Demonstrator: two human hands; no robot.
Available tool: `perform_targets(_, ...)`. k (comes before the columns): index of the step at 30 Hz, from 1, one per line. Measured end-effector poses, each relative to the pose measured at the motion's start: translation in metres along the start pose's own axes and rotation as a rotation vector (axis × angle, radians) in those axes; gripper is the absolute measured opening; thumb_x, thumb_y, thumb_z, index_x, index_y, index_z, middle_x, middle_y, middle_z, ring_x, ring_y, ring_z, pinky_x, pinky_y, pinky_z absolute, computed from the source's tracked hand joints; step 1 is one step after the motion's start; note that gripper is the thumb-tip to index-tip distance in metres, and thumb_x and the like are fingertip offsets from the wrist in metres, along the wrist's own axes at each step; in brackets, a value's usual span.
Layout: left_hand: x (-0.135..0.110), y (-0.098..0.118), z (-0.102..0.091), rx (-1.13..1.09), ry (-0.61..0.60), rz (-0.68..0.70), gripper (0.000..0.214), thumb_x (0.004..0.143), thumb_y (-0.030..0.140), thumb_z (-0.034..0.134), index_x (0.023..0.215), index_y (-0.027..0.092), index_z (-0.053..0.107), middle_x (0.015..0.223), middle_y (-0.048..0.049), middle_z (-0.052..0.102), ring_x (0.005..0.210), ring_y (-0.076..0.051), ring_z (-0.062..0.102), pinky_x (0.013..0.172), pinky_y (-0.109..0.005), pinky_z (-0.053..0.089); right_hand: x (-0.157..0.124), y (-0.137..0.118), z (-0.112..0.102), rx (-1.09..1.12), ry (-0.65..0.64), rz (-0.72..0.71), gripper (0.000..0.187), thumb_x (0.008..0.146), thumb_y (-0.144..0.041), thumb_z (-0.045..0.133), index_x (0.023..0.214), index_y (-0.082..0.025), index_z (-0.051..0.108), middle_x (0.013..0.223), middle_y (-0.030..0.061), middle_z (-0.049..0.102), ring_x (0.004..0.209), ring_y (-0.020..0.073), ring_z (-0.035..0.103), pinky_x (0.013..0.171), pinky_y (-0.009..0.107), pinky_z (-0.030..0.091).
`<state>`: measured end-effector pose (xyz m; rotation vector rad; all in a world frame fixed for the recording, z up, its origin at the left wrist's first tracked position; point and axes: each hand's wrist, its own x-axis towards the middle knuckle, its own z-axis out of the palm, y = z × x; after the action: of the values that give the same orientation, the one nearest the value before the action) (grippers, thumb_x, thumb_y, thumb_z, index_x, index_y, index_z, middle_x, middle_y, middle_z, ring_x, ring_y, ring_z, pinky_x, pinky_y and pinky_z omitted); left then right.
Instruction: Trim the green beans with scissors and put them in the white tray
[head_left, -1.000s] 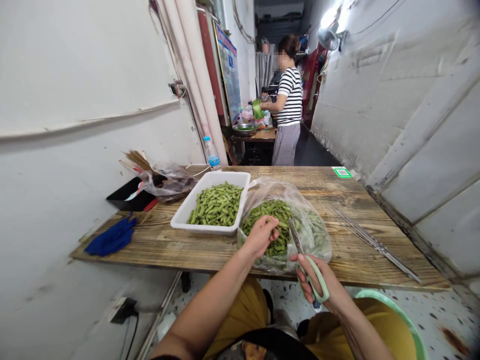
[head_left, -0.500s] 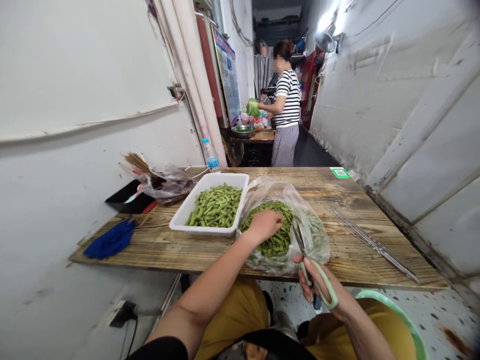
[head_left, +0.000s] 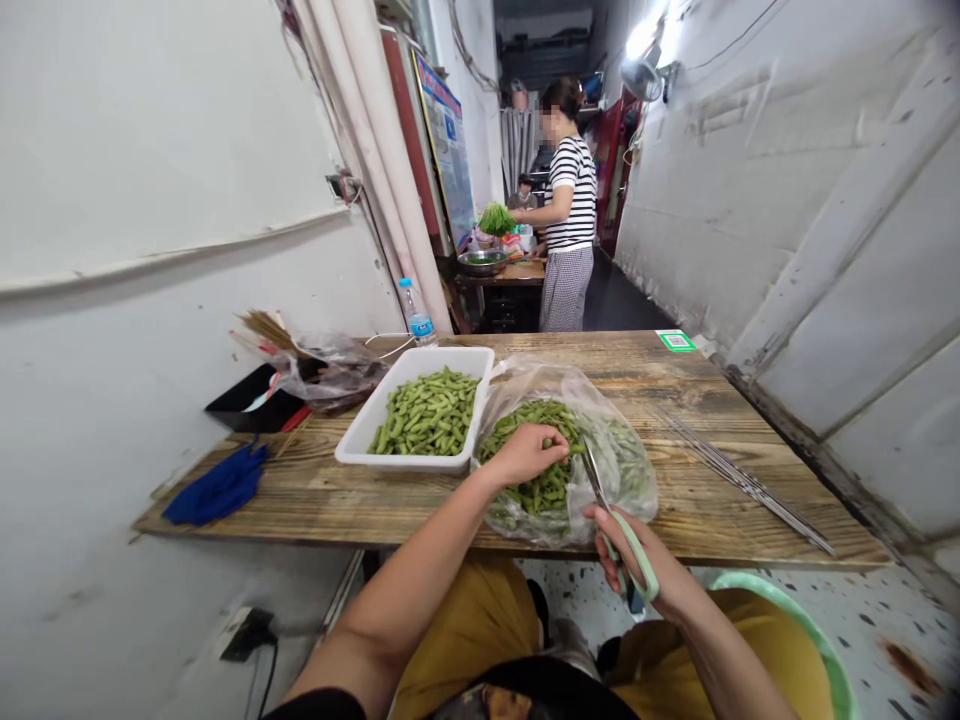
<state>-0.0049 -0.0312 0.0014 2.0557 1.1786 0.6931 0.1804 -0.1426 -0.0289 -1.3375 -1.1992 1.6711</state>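
Observation:
My left hand pinches an edamame pod above the clear plastic bag, which lies spread on the table full of green pods. In my right hand is a pair of scissors with pale green handles. Its blades point up and away from me, and their tips are close to the pod in my left hand. Left of the bag stands a white plastic tub holding a heap of edamame pods.
Metal skewers lie at the table's right. At the left are a blue cloth, a black box and a plastic bag of sticks. A water bottle stands behind the tub. Beyond, a person holds green vegetables.
The scissor blades have closed together and their tips have come nearer my left hand. My left hand has lifted slightly, showing a pod at its fingertips. The view has shifted a little.

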Motion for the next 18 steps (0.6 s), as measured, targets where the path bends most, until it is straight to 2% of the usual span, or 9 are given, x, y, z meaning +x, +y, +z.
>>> perform_targets(9, -0.001, -0.009, 0.002, -0.076, 0.09, -0.008, 0.021, 0.078, 0.028, 0.052, 0.075, 0.014, 0.068, 0.075, -0.0024, 0.069, 0.071, -0.014, 0.059, 0.073, -0.023, 0.041, 0.009, -0.006, 0.003, -0.008, -0.013, -0.068, 0.04, 0.077, -0.059, 0.055, 0.075, -0.019, 0.05, 0.055, -0.0068, 0.045, 0.038, 0.0062, 0.04, 0.034, 0.018, 0.036)
perform_targets(15, -0.004, -0.005, 0.001, -0.193, 0.014, -0.101, 0.027, 0.077, 0.033, 0.055, 0.085, 0.012, 0.069, 0.07, -0.0028, 0.069, 0.063, -0.013, 0.055, 0.066, -0.023, 0.041, 0.013, -0.003, 0.004, -0.026, -0.017, -0.063, 0.038, 0.08, -0.055, 0.054, 0.069, -0.02, 0.047, 0.045, -0.0091, 0.041, 0.032, 0.0059, 0.037, 0.031, 0.018, 0.032)
perform_targets(18, -0.009, -0.001, 0.001, -0.288, -0.038, -0.119, 0.024, 0.074, 0.033, 0.059, 0.081, 0.012, 0.068, 0.068, -0.0023, 0.067, 0.061, -0.011, 0.053, 0.063, -0.022, 0.039, 0.014, -0.001, 0.005, -0.045, -0.016, -0.066, 0.037, 0.079, -0.055, 0.056, 0.069, -0.02, 0.047, 0.041, -0.0102, 0.039, 0.028, 0.0062, 0.035, 0.027, 0.018, 0.03)
